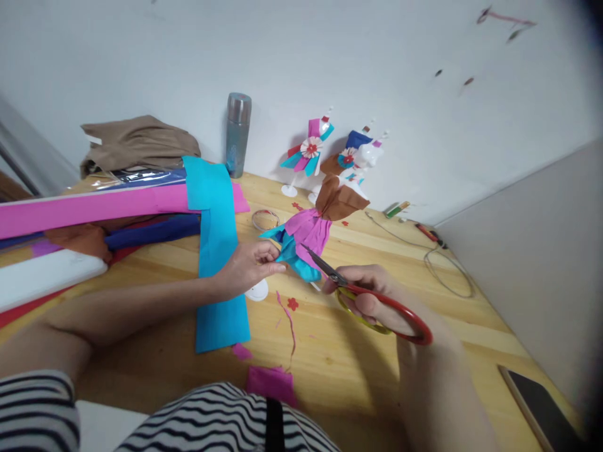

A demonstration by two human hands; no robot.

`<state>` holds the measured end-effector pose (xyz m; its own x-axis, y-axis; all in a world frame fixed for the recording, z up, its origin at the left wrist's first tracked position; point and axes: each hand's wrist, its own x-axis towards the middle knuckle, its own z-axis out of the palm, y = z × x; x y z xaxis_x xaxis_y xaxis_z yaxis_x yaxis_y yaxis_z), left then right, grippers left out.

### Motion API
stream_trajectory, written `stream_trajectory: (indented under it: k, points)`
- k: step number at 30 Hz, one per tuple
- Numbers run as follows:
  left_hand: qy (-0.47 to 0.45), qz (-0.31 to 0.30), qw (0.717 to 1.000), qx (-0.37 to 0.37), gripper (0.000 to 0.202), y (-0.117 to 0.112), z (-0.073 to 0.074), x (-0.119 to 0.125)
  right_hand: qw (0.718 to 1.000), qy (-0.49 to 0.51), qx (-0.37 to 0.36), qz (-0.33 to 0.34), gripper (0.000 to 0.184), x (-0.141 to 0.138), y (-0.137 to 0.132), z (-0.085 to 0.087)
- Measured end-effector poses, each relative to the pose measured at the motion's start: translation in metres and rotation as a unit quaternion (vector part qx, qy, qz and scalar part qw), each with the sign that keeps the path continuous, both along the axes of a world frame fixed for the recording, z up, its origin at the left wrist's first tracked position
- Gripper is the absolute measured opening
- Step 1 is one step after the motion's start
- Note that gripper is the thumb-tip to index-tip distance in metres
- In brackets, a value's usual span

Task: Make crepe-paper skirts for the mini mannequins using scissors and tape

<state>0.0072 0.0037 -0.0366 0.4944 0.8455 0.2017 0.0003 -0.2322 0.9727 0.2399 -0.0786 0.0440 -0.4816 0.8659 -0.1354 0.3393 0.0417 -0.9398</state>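
Note:
In the middle of the view is a crepe paper decoration (308, 233) with brown, pink and blue gathered layers. My left hand (252, 267) is closed, pinching the edge of its blue layer. In my right hand (372, 292) are scissors (409, 320) with red and yellow handles; their blades point at the pink and blue layers and look shut or nearly so. A white disc (258, 290) lies partly under my left hand. Below the decoration are a small red paper flower (293, 304) and a thin pink paper strip (289, 326). A blue crepe paper strip (221, 320) passes beneath my left forearm.
Crepe paper rolls and sheets (117, 204) are stacked at left beside brown cloth (141, 144). A metal bottle (239, 135) and finished-looking paper figures (311, 147) stand by the wall. Wire (266, 220), a cable (452, 292) and a phone (541, 408) lie on the wooden table (348, 370).

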Motion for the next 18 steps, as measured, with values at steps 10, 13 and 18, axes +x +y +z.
stream_trajectory:
  k: [10, 13, 18]
  points:
    - [0.012, 0.009, 1.0, -0.008, 0.023, -0.002, 0.006, 0.0, 0.999, -0.04, -0.003, 0.023, 0.074, 0.005, 0.0, -0.001]
    - [0.025, 0.015, 0.999, -0.014, 0.021, -0.003, 0.01, 0.0, 0.998, -0.048, 0.005, 0.025, 0.071, 0.007, 0.0, -0.001]
    - [0.047, 0.026, 0.999, 0.0, 0.021, -0.005, 0.014, -0.001, 0.998, -0.058, 0.006, 0.03, 0.071, 0.007, -0.001, 0.001]
